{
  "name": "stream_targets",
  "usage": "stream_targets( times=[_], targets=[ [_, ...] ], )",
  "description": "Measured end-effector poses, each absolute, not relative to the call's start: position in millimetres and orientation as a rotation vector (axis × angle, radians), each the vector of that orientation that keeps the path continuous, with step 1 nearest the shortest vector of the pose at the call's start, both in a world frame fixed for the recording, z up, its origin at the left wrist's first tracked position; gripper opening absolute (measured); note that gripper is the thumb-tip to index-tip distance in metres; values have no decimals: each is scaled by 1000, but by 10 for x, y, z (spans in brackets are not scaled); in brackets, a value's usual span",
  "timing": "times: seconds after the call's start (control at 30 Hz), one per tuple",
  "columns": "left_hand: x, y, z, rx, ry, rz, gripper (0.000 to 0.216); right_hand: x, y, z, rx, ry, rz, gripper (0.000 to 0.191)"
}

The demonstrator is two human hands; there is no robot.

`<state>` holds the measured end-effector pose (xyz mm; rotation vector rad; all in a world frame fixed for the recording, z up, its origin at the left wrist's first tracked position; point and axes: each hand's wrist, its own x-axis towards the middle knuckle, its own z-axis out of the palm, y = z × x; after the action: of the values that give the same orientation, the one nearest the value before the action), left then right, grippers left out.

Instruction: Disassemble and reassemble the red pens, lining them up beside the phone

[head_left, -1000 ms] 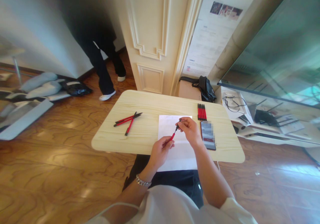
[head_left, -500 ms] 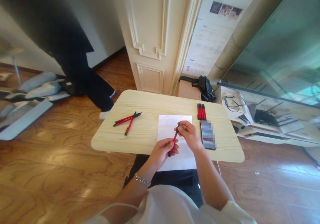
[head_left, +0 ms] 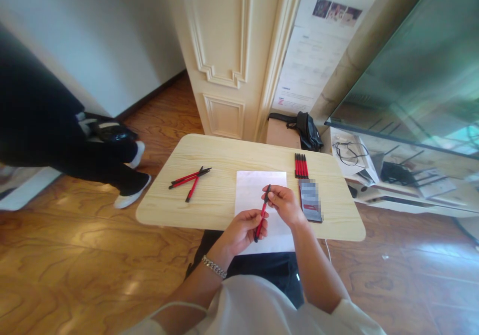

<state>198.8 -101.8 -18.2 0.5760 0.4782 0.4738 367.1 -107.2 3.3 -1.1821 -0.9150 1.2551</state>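
A red pen with black ends [head_left: 264, 209] slants between my hands, above a white sheet of paper [head_left: 249, 187]. My left hand [head_left: 245, 229] is closed around its lower red barrel. At the black upper end, the fingers of my right hand [head_left: 283, 202] pinch the pen. To the left on the table lie several loose red-and-black pens [head_left: 190, 179], some crossing each other. A row of several like pens [head_left: 301, 166] lies side by side at the right, just beyond a phone [head_left: 310, 202].
The pale wooden table [head_left: 220, 155] has rounded corners. Behind it, a black bag [head_left: 309, 130] rests on a box. A person in dark trousers [head_left: 101, 170] is on the floor to the left. A large screen [head_left: 419, 80] and a white cabinet [head_left: 396, 200] are at the right.
My hands still hold the pen; the right hand and the pen have shifted slightly downward. The person at the left has moved away to the left and nearer.
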Motion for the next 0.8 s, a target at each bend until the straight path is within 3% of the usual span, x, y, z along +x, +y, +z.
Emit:
stream_targets(
  times=[0.23, 0.6, 0.8],
  targets=[
    [1991, -1011, -188, 612, 501, 475, 26, 3690, -1077, 46, -1160, -958, 1252, 26],
    [2087, -994, -328, 926, 865, 750, 29, 3574, -1059, -21, -1444, -939, 928, 28],
    [2049, -960, -272, 925, 807, 663, 28, 3604, -1056, 42, -1271, -903, 1103, 33]
  ],
)
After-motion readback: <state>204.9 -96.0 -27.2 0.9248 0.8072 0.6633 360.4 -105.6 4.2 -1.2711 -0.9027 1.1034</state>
